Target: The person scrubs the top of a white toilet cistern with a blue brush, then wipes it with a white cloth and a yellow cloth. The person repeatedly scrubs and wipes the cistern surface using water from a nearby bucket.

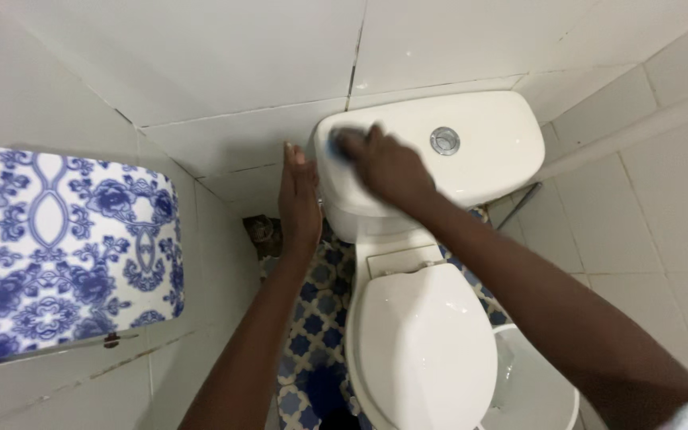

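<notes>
The right hand (388, 163) lies on the left end of the white cistern lid (471, 159), its grip pressed down flat over a small blue pad or sponge (336, 145), of which only a sliver shows past the fingertips. The hand is blurred, so I cannot make out each finger, but they look folded over the pad, not spread. Holding it flat like that keeps the pad's face against the lid.

The left hand (299, 199) stands just to the left of that grip, fingers straight and together, palm turned toward the cistern's side wall, touching it or very nearly; it holds nothing, and seems to be there as a brace.

To the right of the working grip sits the round chrome flush button (444, 140). Below, toward the person, the toilet seat lid (424, 342) is shut, with a white bucket (531, 394) beside it on the blue patterned floor (316, 318).
</notes>
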